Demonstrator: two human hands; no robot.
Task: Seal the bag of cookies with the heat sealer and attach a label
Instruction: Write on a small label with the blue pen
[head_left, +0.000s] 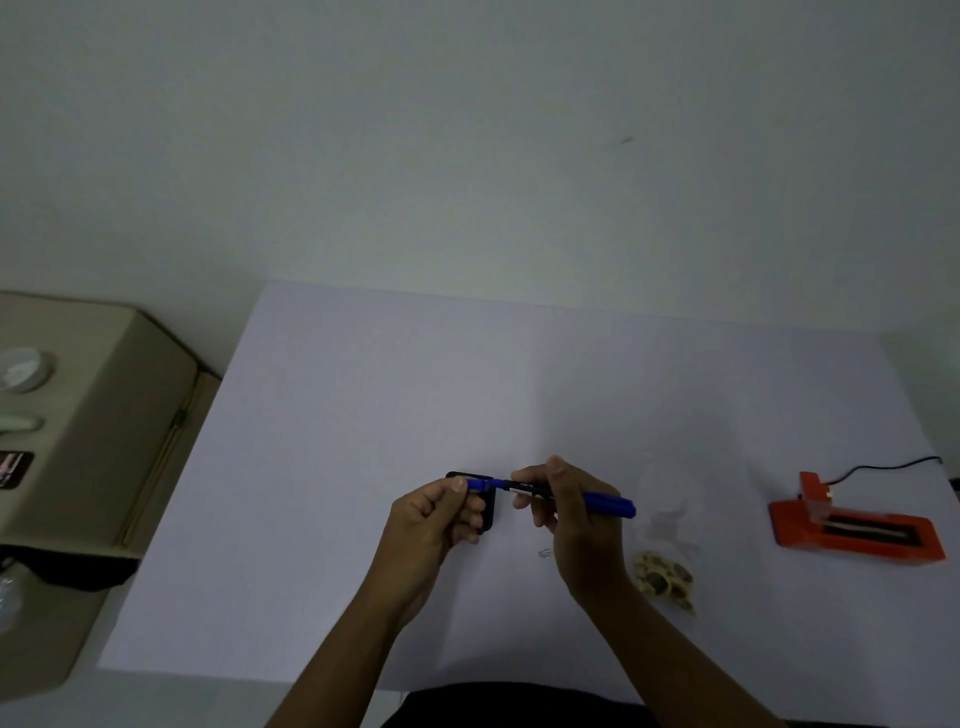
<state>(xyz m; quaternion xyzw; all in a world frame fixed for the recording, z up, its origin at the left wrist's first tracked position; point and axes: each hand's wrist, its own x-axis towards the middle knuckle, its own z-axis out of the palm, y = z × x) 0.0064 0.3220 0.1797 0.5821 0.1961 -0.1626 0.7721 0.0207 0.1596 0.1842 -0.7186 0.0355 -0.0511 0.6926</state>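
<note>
My right hand (563, 512) grips a blue and black marker pen (571, 496) by its barrel, held level above the table. My left hand (436, 517) pinches the marker's blue cap end (478, 485). Behind the left hand a small black rectangular object (487, 506) shows, partly hidden. A clear plastic bag with cookies (665, 574) at its lower end lies on the table just right of my right wrist. The orange heat sealer (852, 525) sits at the far right with a black cord. A small scribbled mark or label (544, 554) lies under my right hand.
The white table (415, 405) reaches back to a plain wall. A beige cabinet (93, 415) with a round white object and a dark card stands to the left. The sealer's cord (893, 465) trails toward the right edge.
</note>
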